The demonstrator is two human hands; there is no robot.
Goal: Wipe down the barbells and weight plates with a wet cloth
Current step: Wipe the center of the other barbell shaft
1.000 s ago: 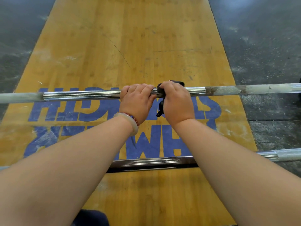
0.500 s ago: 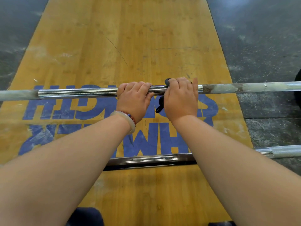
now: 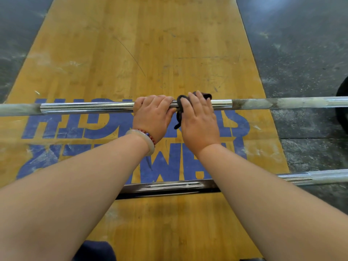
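Hands meet at mid-bar: the left hand curls its fingers over the far barbell, thumb hidden beneath. Just beside it, the right hand clamps a dark cloth round the same shaft, its fingers covering most of the cloth. That bar runs off both edges, chalky at each end. Forearms hide part of the near barbell. A black weight plate is cut off at far right. The wooden platform stretches beyond the bar, flanked by dark floor.
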